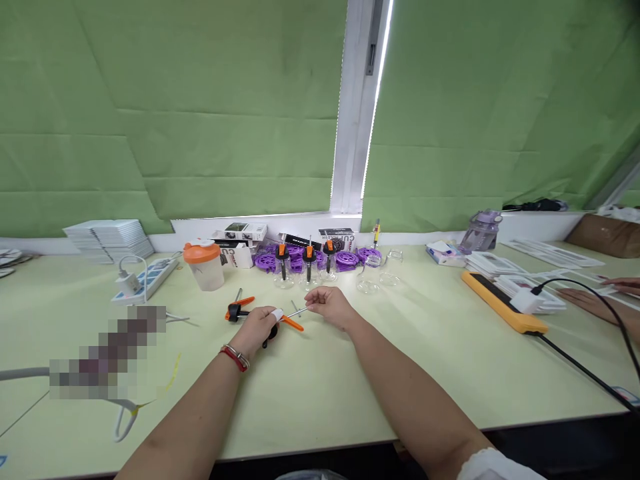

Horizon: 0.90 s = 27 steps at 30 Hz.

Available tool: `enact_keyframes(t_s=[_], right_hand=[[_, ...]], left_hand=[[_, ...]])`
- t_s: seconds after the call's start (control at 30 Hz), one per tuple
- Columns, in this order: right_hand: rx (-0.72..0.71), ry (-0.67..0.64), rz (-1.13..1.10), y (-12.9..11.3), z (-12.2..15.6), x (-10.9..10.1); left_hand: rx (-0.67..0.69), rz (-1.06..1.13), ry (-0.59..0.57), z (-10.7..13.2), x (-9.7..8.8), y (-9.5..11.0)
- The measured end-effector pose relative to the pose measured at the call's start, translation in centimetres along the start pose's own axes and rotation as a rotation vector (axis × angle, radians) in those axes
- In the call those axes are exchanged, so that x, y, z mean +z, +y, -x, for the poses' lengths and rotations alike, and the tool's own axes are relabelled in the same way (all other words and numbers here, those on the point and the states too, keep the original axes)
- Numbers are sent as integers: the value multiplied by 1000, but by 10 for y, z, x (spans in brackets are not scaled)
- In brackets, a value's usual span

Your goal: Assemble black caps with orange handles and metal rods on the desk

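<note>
My left hand (258, 328), with a white wrap on one fingertip, is closed around a small black part with an orange lever (293, 323). A thin metal rod (299, 311) runs from this part toward my right hand (327, 307), whose thumb and fingers pinch its end. Just left of my left hand lies another black and orange piece (234, 312) with a metal rod. Another thin metal rod (295, 306) lies on the table near my right fingertips. Behind my hands stand three clear stands with black and orange tops (309, 257).
Purple ring-shaped parts (265, 260) and printed boxes (237, 255) line the wall. An orange-lidded shaker cup (207, 267) stands left, beside a power strip (150, 280). Clear plastic pieces (369, 277) stand right. Farther right are a yellow power strip (500, 303) and another person's hands (590, 301).
</note>
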State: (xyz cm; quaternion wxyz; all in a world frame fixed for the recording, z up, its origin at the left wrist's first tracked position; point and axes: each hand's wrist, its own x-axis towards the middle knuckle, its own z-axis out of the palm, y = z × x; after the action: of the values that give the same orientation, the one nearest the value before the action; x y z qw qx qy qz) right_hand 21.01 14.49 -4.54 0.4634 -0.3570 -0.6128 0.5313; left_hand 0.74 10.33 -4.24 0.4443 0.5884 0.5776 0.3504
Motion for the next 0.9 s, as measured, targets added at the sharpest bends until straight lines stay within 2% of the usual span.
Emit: enact_keyframes(t_s=[0.27,0.47,0.57,0.67,0.73,0.8,0.9], right_hand=[[-25,-13,-6,-4,3,-2],[-38,-18,-54,-6,3,-3],[-54,47,-30,-3,0,-8],[-29,119,210,1,-1,-10],[-1,94,454,4,-1,-7],[9,34,671,6,0,-1],[-10,-29,879,8,-1,11]], left_hand=[[-58,68,-17,-3,-2,-2],[-200,58,-65,4,-6,9],[-168,31,-3,5,-9,14],[-98,29,173,2,-13,14],[-96,34,277,0,-15,12],[-126,24,328,-3,-16,9],[-162,-24,360,-7,-18,3]])
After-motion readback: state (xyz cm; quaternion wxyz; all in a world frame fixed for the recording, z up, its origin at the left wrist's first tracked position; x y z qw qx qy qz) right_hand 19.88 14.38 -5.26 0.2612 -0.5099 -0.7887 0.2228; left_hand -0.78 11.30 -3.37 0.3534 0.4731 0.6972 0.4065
